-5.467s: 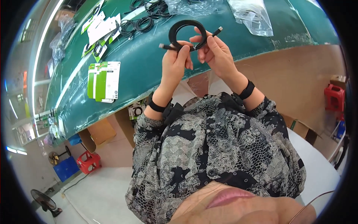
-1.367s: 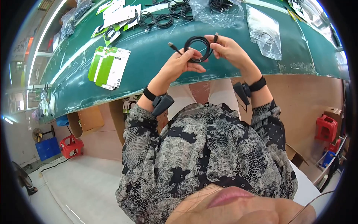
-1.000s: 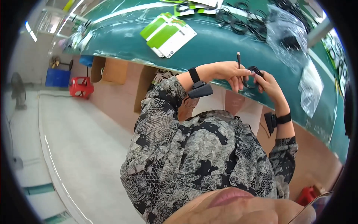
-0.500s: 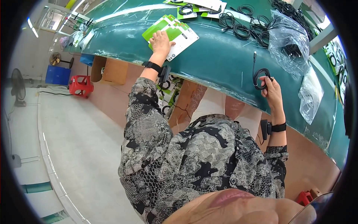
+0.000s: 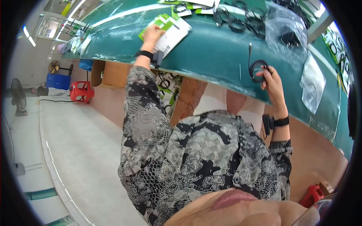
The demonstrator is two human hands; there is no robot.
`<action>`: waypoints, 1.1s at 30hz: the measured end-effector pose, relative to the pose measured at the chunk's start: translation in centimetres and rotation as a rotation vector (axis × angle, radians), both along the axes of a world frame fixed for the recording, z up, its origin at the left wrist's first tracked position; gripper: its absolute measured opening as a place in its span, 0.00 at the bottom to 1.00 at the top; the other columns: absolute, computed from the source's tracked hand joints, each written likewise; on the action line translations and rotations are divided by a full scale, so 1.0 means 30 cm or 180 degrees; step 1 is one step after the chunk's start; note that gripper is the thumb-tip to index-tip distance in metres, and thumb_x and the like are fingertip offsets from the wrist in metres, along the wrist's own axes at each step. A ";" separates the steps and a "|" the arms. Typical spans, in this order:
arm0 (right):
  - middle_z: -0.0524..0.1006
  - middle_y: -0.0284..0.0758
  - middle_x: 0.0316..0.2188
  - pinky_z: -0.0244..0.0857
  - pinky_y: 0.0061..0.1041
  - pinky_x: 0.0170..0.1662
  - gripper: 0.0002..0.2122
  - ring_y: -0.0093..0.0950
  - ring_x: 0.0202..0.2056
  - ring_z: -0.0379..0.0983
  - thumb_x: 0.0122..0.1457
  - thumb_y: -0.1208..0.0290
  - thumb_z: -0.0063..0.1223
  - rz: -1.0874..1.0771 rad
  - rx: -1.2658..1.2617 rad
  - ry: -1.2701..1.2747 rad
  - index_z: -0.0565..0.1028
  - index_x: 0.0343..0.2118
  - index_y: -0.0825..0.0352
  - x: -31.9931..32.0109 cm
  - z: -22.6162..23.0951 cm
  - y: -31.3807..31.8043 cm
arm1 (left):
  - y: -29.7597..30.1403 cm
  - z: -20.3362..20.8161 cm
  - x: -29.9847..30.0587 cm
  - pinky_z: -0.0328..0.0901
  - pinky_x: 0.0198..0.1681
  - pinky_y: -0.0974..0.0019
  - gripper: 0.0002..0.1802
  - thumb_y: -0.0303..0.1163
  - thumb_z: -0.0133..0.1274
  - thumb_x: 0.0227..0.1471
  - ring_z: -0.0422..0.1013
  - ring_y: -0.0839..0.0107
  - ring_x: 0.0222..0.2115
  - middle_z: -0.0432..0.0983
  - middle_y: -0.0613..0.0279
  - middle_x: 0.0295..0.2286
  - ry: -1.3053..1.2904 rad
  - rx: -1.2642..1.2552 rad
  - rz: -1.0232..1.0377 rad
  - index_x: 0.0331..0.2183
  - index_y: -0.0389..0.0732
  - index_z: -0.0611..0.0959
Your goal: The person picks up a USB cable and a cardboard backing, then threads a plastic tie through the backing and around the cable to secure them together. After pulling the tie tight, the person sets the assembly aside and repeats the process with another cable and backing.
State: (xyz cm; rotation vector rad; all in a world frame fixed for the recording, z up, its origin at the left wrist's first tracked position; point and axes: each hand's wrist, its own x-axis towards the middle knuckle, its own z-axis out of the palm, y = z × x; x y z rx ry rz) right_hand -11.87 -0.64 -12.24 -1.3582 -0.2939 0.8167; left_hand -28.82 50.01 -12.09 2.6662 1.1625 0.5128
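Left hand [image 5: 152, 34] is stretched out over the green counter [image 5: 211, 56], fingers flat on the stack of green-and-white card packs [image 5: 167, 28]. It presses on the near-left part of the stack; can't tell whether it has pinched a card or only rests there.

Right hand [image 5: 272, 81] is clamped on a coiled black cable [image 5: 258, 69], coil held at the counter's near edge, one free end with its plug sticking up and away from the body.

Key relation: the card stack lies well apart from the coil, far to the left of it along the counter and further from the body. Stack's long axis runs diagonally, near-left to far-right. Left hand is on it already; right hand is the far one and busy with the cable.

Relative to the coil:
- further back: more coiled black cables [image 5: 235, 20] loose on the counter
- back and right: clear plastic bags [image 5: 286, 30], one with dark items inside
- right: another clear bag [image 5: 313, 84]

Surface: smooth green counter top, plain brown board front below it.

Room: pale floor left of the counter, a red crate [image 5: 81, 92], a blue bin [image 5: 58, 81], a standing fan [image 5: 19, 96] by the wall.
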 end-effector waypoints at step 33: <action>0.73 0.27 0.28 0.58 0.11 0.20 0.15 0.13 0.17 0.64 0.59 0.67 0.49 0.0322 0.0239 -0.0698 0.70 0.47 0.68 -0.004 0.131 0.158 | -0.592 0.254 0.198 0.63 0.28 0.74 0.11 0.36 0.57 0.46 0.70 0.79 0.23 0.77 0.65 0.22 -0.0599 -0.1327 -0.2157 0.31 0.38 0.83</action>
